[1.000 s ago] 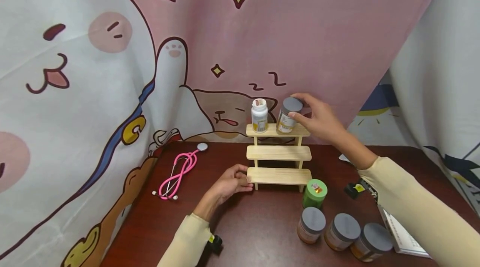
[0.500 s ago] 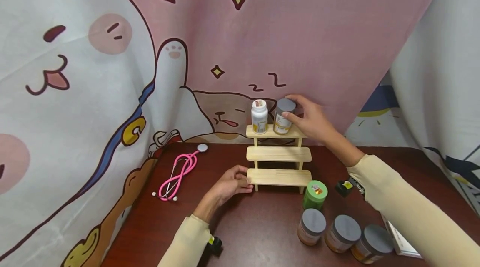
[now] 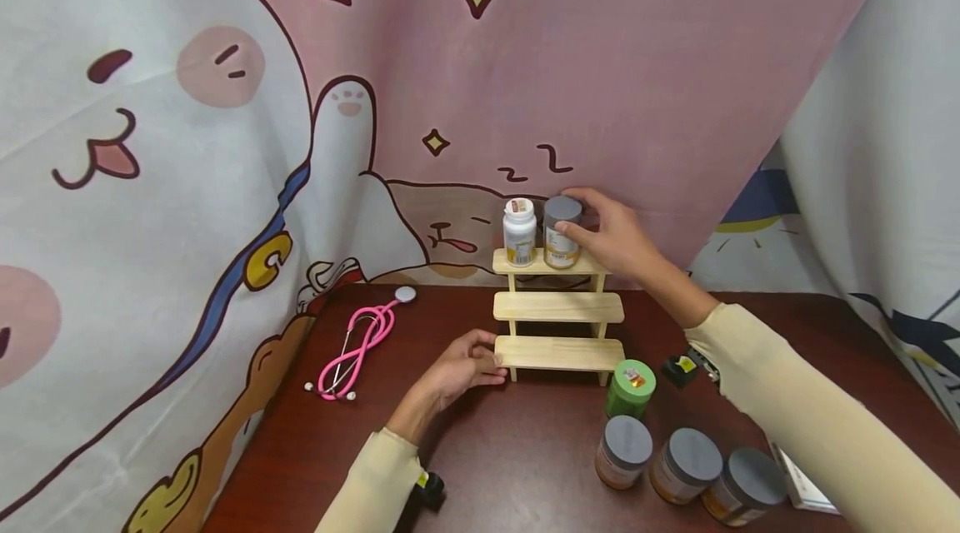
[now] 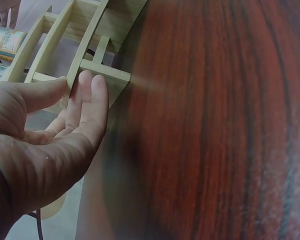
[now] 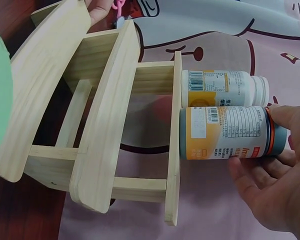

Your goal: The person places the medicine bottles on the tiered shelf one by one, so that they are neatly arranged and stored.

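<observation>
Right grip (image 3: 611, 237) pinching grey-lidded jar (image 3: 561, 248), upright on top tier (image 3: 592, 264) beside white bottle (image 3: 520, 235) | left grip (image 3: 457, 366) pinching lowest tier (image 3: 558, 351) | apparently one shelved, one nearly; four jars (image 3: 627, 443) left on surface (image 3: 525, 458)

On the top shelf (image 5: 173, 200), the white bottle (image 3: 519, 235) stands right beside the held jar (image 3: 561, 248), leaving my right fingers (image 5: 244, 181) hardly a gap between them; right of that jar, the shelf's end is bare. The curtain (image 3: 637, 67) hangs close behind. From the front I can reach onto the stand's (image 3: 558, 306) two lower boards, with openings between the levels. My left fingers (image 4: 97, 95) block its lower left end. The green jar (image 3: 631, 389) obstructs the lower right corner, and three jars (image 3: 686, 466) crowd the surface (image 3: 525, 454) nearer me. Between my left wrist and the stethoscope (image 3: 364, 347) there's room to pass.
</observation>
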Action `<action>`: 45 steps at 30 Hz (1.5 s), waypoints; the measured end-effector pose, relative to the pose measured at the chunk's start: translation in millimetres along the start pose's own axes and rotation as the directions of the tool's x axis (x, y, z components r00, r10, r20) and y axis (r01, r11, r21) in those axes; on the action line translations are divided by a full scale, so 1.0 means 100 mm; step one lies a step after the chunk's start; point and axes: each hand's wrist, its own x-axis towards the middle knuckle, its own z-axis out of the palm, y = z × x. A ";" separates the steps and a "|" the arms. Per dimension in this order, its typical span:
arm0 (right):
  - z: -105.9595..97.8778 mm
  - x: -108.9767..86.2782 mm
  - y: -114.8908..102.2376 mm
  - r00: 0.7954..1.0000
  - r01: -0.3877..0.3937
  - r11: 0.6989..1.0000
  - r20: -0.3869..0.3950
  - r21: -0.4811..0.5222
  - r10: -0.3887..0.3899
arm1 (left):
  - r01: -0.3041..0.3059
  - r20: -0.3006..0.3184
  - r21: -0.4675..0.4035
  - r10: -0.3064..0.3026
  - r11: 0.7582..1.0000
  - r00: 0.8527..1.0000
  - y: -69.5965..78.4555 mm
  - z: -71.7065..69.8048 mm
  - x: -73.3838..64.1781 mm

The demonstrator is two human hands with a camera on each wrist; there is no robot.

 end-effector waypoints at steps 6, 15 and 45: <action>-0.01 0.01 -0.02 1.000 -0.007 1.000 -0.004 -0.002 0.007 | 0.001 0.002 0.001 -0.001 1.000 1.000 0.02 0.01 -0.01; -0.10 -0.11 0.09 0.997 -0.020 1.000 0.076 0.005 0.020 | -0.002 0.004 -0.001 0.002 1.000 1.000 0.01 0.03 0.00; -0.31 -1.50 0.34 0.969 -0.126 0.990 0.204 -0.070 0.138 | -0.002 -0.016 0.002 0.002 1.000 1.000 -0.01 0.04 -0.02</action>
